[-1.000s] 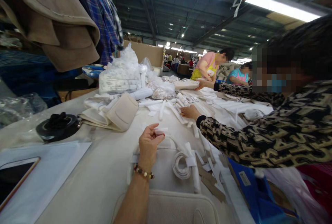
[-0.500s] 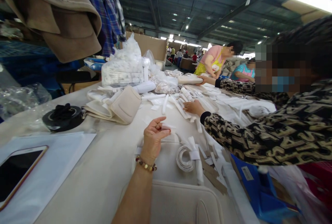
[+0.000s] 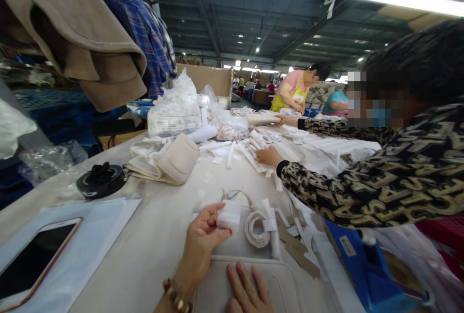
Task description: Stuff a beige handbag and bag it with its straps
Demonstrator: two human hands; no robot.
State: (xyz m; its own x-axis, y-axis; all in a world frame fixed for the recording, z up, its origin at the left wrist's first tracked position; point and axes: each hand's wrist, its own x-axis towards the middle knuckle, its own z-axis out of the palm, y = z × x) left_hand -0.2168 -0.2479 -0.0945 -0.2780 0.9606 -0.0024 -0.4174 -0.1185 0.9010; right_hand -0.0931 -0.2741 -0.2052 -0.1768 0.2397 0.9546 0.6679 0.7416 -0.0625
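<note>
White patch (image 3: pixel 229 215) sits clamped in left grip (image 3: pixel 203 240); right grip (image 3: pixel 246 293) lies flat.

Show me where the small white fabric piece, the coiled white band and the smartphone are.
small white fabric piece (image 3: pixel 228 215), head view, middle of its face, pinched by the left hand (image 3: pixel 201 243).
coiled white band (image 3: pixel 256 230), head view, on the coil's ring.
smartphone (image 3: pixel 34 260), head view, on its dark screen.

phone (image 3: pixel 34 260) lower left on white sheet (image 3: pixel 105 221), black tape roll (image 3: pixel 101 181) left, beige pouch (image 3: pixel 177 160) centre, bagged white goods (image 3: pixel 176 110) behind, co-worker's patterned sleeve (image 3: pixel 362 192) right
</note>
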